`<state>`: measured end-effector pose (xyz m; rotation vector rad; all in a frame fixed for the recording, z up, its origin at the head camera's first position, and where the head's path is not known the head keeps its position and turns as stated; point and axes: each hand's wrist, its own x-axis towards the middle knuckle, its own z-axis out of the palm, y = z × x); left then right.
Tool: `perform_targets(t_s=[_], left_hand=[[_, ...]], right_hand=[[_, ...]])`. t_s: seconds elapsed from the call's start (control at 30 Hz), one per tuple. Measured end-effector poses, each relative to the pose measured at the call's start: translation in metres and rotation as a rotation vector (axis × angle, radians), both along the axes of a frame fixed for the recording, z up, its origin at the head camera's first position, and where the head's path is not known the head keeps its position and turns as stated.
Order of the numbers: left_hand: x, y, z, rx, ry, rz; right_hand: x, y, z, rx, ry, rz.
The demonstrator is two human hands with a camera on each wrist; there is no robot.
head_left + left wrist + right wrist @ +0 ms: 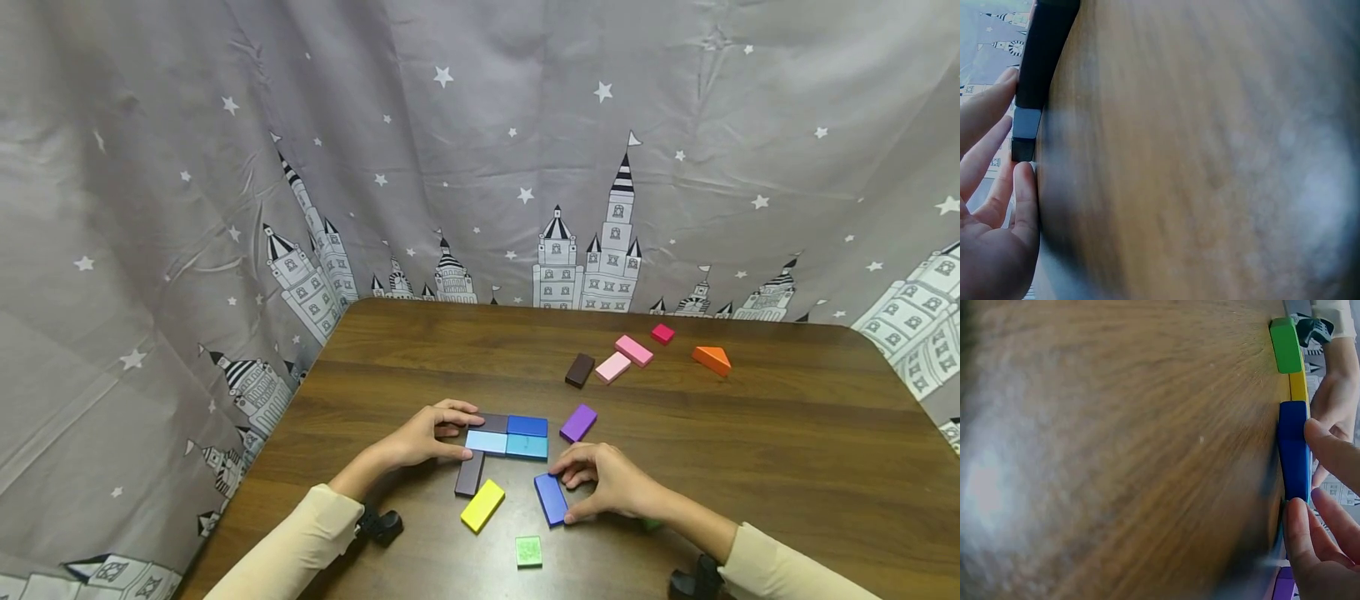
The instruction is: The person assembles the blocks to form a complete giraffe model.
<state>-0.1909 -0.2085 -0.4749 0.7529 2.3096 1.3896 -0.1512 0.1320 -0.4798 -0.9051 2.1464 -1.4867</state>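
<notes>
In the head view my left hand rests at the left end of several rectangular blocks lying side by side. Its forefinger touches a dark brown block; its thumb lies by the light blue block and the slanted dark block. A deep blue block and a turquoise block complete that group's right side. My right hand pinches a blue block by its two ends, thumb near, forefinger far. The right wrist view shows this blue block between the fingertips, low over or on the table.
A yellow block and a green square block lie nearer me. Beyond the right hand lie purple, dark brown, pink, pale pink, red and orange triangular blocks. A curtain hangs behind the table.
</notes>
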Motion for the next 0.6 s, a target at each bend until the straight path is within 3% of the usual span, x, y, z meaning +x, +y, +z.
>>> perform_targets(t_s=[0.6], left_hand=[[0.0003, 0.0, -0.0003, 0.002, 0.007, 0.001]], right_hand=[[0.0013, -0.0003, -0.0005, 0.035, 0.084, 0.016]])
